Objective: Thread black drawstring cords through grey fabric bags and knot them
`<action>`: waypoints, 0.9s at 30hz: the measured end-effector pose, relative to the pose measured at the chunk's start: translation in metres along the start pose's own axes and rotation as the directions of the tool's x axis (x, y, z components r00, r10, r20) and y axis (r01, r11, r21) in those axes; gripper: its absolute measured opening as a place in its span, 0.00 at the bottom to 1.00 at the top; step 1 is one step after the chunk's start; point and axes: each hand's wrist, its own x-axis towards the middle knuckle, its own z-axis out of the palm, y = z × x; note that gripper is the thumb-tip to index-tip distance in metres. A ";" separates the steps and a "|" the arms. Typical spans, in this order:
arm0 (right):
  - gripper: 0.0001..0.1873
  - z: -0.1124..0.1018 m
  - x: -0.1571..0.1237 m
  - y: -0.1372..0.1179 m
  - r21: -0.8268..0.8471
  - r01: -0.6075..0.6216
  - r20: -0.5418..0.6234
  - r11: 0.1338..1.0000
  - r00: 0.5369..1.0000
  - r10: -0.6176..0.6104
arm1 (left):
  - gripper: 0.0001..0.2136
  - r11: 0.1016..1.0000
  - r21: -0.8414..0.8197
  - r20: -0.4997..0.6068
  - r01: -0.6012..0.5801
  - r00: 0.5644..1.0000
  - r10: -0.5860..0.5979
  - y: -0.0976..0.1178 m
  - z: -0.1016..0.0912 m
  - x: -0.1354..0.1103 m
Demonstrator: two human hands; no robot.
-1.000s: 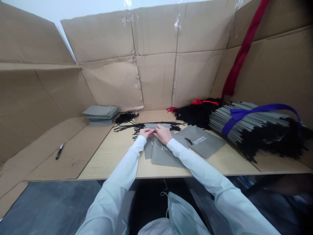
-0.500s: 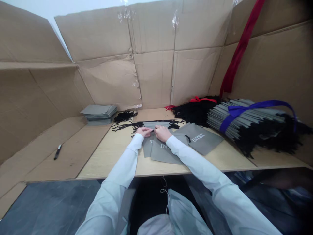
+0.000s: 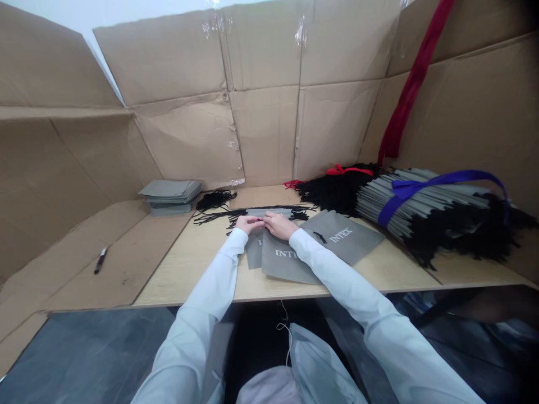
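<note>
My left hand and my right hand meet at the top hem of a grey drawstring bag printed INTEX, and their fingers pinch that hem. Thin black cords trail out sideways from behind my fingers. A second grey bag lies partly under the first, near my left wrist. A third INTEX bag lies to the right, under my right forearm's edge, with a short black cord end on it.
The wooden table is walled by cardboard sheets. A stack of grey bags and a black cord bunch stand back left. A large bag bundle with a blue strap lies right. A black marker lies left.
My right forearm has shifted right, uncovering more of the INTEX print on the bag below it. My hands have drawn closer together along the hem.
</note>
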 end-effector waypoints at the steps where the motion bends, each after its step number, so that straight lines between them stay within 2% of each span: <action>1: 0.14 0.000 0.001 0.001 0.036 0.016 -0.008 0.999 1.000 -0.016 | 0.18 1.000 -0.011 0.007 0.007 1.000 -0.007 0.000 -0.001 0.000; 4: 0.14 0.001 0.004 0.005 0.134 0.063 -0.025 0.989 0.998 -0.061 | 0.17 0.999 -0.026 0.045 0.026 0.999 -0.025 0.000 -0.004 0.002; 7: 0.13 0.002 0.007 0.008 0.164 0.062 -0.018 0.985 0.998 -0.060 | 0.17 0.997 -0.066 0.065 0.033 0.997 -0.029 -0.002 -0.005 0.005; 12: 0.12 0.006 0.008 0.010 0.112 -0.020 0.027 0.994 0.999 0.017 | 0.16 0.986 -0.165 0.021 0.037 0.999 -0.034 -0.003 0.003 0.005; 20: 0.12 0.002 0.008 0.005 0.034 -0.077 0.076 0.996 0.994 0.074 | 0.08 0.979 -0.193 -0.083 0.061 0.993 -0.078 0.000 0.012 0.008; 24: 0.12 0.002 0.006 0.003 0.000 -0.082 0.077 0.997 0.994 0.082 | 0.08 0.974 -0.208 -0.079 0.085 0.991 -0.104 -0.002 0.009 0.009; 27: 0.12 0.002 0.002 0.000 -0.009 -0.090 0.074 0.996 0.993 0.091 | 0.09 0.966 -0.217 -0.032 0.140 0.988 -0.151 -0.004 0.004 0.005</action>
